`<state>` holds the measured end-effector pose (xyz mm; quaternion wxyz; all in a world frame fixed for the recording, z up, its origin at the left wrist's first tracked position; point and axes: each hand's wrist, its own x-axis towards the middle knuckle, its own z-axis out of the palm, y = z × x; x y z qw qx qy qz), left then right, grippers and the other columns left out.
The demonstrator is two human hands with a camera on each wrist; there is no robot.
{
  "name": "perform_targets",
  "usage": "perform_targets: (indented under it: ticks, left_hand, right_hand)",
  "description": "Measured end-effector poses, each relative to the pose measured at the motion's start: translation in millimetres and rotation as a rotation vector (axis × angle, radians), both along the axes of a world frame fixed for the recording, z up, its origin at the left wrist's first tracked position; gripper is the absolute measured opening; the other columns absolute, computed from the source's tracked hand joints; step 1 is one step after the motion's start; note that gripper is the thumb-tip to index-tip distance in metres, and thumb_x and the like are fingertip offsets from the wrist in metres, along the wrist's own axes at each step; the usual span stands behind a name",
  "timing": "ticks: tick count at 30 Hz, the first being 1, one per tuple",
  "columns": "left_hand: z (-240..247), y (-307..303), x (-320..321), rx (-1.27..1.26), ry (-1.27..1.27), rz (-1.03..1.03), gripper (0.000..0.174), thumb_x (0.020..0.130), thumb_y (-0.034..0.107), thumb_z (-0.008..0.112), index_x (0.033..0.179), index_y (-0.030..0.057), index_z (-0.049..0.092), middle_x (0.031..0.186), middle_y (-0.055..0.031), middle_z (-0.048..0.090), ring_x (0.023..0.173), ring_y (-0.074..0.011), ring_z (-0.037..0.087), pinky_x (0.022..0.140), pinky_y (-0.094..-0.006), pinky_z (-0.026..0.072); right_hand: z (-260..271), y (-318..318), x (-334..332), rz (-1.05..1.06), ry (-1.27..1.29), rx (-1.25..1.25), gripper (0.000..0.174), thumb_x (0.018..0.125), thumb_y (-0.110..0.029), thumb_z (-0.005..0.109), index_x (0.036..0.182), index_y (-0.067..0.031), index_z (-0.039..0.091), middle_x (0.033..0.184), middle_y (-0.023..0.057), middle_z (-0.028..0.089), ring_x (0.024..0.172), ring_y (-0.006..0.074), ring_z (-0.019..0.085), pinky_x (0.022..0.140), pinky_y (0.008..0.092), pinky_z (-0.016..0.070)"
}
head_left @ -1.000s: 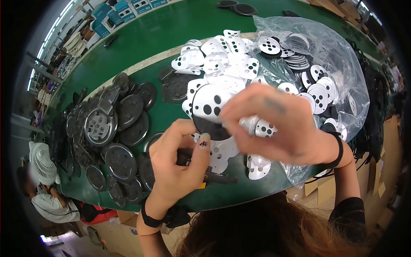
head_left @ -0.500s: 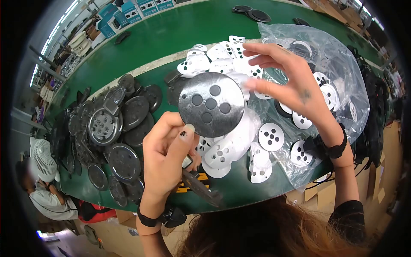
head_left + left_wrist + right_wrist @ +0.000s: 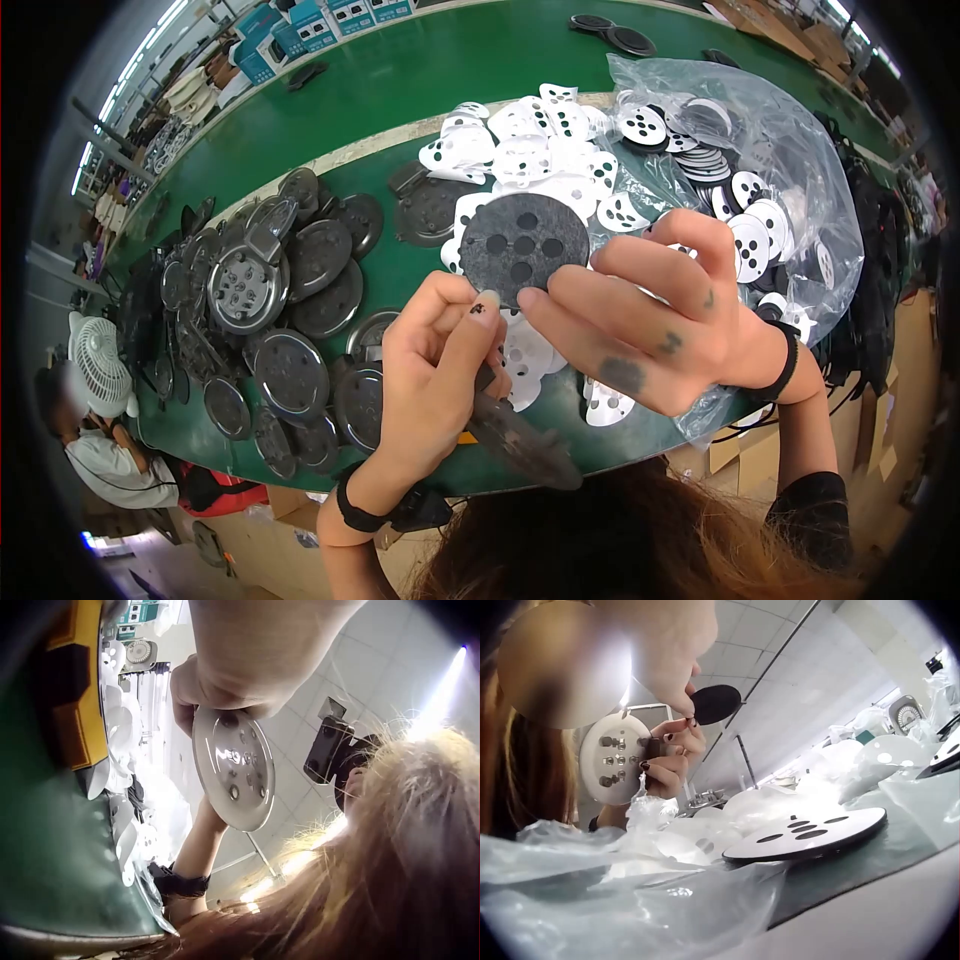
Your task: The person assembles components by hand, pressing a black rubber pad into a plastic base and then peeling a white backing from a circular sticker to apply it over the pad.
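The left hand [image 3: 435, 370] pinches the edge of one dark grey, flat, round pad [image 3: 525, 243] between finger and thumb. The right hand [image 3: 655, 320] pinches the same pad's edge, so the pad stands up just beyond the fingertips of both. The pad has five round holes. The left hand also grips one shiny, round part with small knobs [image 3: 615, 759], lower than the pad.

To the left of the left hand is a heap of shiny, dark, round plastic parts [image 3: 291, 376], more than ten, too piled up to count exactly. Beyond the hands lie many white sheets with round holes [image 3: 525, 158], also too jumbled to count. Past the right hand is one clear plastic bag [image 3: 770, 110] with many white-faced round pads [image 3: 750, 250] in it.

Everything sits on one green surface [image 3: 420, 65]. Far ahead to the left are blue and white boxes [image 3: 262, 52]; their writing is too small to read.
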<state>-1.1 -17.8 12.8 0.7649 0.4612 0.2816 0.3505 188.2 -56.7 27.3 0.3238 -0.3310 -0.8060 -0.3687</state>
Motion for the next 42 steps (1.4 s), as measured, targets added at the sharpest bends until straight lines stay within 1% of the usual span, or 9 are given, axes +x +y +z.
perform_targets:
  ticks: [3, 8, 14, 21, 29, 36, 38, 39, 42]
  left_hand:
    - [3.4, 1.6, -0.5, 0.023, 0.025, -0.026, 0.011, 0.091, 0.01, 0.051, 0.098, 0.0015, 0.051, 0.072, -0.0006, 0.051, 0.057, -0.004, 0.045, 0.045, -0.0204, 0.0381]
    - [4.5, 6.7, 1.0, 0.293, 0.23, 0.102, 0.036, 0.094, 0.022, 0.044, 0.117, -0.0057, 0.047, 0.081, -0.0046, 0.047, 0.039, -0.0053, 0.04, 0.038, -0.0215, 0.0336]
    - [7.5, 5.9, -3.3, 0.221, 0.188, 0.037, 0.029, 0.093, 0.017, 0.047, 0.114, -0.0003, 0.058, 0.08, -0.0037, 0.054, 0.051, -0.0005, 0.044, 0.044, -0.018, 0.0363]
    - [7.0, 4.5, -4.6, 0.169, 0.11, -0.051, 0.031, 0.094, 0.015, 0.045, 0.119, -0.0023, 0.054, 0.083, -0.0055, 0.054, 0.049, -0.0032, 0.045, 0.044, -0.0195, 0.0368]
    - [4.8, 5.6, -3.2, 0.187, 0.125, -0.041, 0.033, 0.094, 0.017, 0.044, 0.119, -0.0025, 0.054, 0.083, -0.0066, 0.055, 0.049, -0.0045, 0.047, 0.045, -0.0197, 0.0371]
    - [3.9, 17.5, -7.4, 0.251, 0.29, 0.128, 0.049, 0.096, 0.036, 0.032, 0.071, 0.0004, 0.054, 0.047, -0.0031, 0.041, 0.038, -0.0112, 0.041, 0.037, -0.0227, 0.0323]
    - [7.5, 20.1, -10.5, 0.145, 0.204, 0.215, 0.047, 0.096, 0.037, 0.033, 0.074, 0.0013, 0.055, 0.048, -0.0031, 0.043, 0.039, -0.0116, 0.041, 0.039, -0.0236, 0.0343]
    - [6.6, 28.9, -18.5, 0.183, 0.177, 0.147, 0.045, 0.095, 0.038, 0.034, 0.09, -0.0011, 0.056, 0.068, -0.0076, 0.056, 0.058, -0.0138, 0.055, 0.054, -0.0246, 0.0455]
    - [9.7, 18.7, -6.3, 0.168, -0.09, 0.254, 0.041, 0.095, 0.028, 0.035, 0.108, -0.0061, 0.053, 0.099, -0.0115, 0.058, 0.089, -0.0121, 0.056, 0.074, -0.0251, 0.0468]
  right_hand:
    - [9.6, -3.0, 9.9, -0.04, 0.136, -0.138, 0.034, 0.056, -0.006, 0.069, 0.09, -0.0087, 0.067, 0.08, -0.0002, 0.059, 0.074, 0.0171, 0.051, 0.064, 0.0311, 0.0381]
    - [26.3, 5.3, 24.1, 0.169, 0.994, -0.826, 0.017, 0.072, -0.004, 0.071, 0.088, 0.0004, 0.064, 0.084, 0.007, 0.064, 0.077, 0.0166, 0.058, 0.072, 0.0283, 0.0434]
    - [7.1, 18.8, 23.3, -0.02, 0.713, -0.54, 0.028, 0.069, -0.019, 0.076, 0.089, -0.0017, 0.065, 0.078, 0.0073, 0.065, 0.072, 0.0193, 0.06, 0.073, 0.0317, 0.0447]
    - [1.1, 14.6, 15.6, -0.148, 0.489, -0.539, 0.074, 0.056, -0.025, 0.084, 0.12, -0.0027, 0.053, 0.096, 0.0085, 0.058, 0.091, 0.023, 0.055, 0.08, 0.0319, 0.0459]
    - [6.2, 16.7, 18.7, -0.119, 0.48, -0.531, 0.054, 0.06, -0.022, 0.081, 0.107, -0.0077, 0.061, 0.098, 0.0105, 0.057, 0.095, 0.0253, 0.056, 0.083, 0.0327, 0.0446]
    - [7.6, 22.1, 33.6, 0.076, 0.724, -0.65, 0.023, 0.072, -0.016, 0.074, 0.091, -0.0042, 0.068, 0.085, 0.0092, 0.063, 0.086, 0.0202, 0.058, 0.079, 0.0309, 0.0443]
    - [15.4, 18.6, 36.6, 0.177, 1.013, -0.871, 0.02, 0.074, -0.013, 0.073, 0.091, -0.0031, 0.068, 0.085, 0.0087, 0.064, 0.083, 0.017, 0.059, 0.078, 0.0279, 0.0448]
    - [18.3, 17.2, 38.5, 0.282, 1.305, -1.086, 0.017, 0.075, -0.01, 0.072, 0.09, -0.002, 0.069, 0.085, 0.0081, 0.066, 0.081, 0.0138, 0.061, 0.077, 0.025, 0.0452]
    - [17.7, 16.7, 47.2, 0.44, 1.489, -1.178, 0.019, 0.076, -0.008, 0.071, 0.093, 0.0014, 0.067, 0.088, 0.008, 0.066, 0.081, 0.0116, 0.061, 0.076, 0.0228, 0.0466]
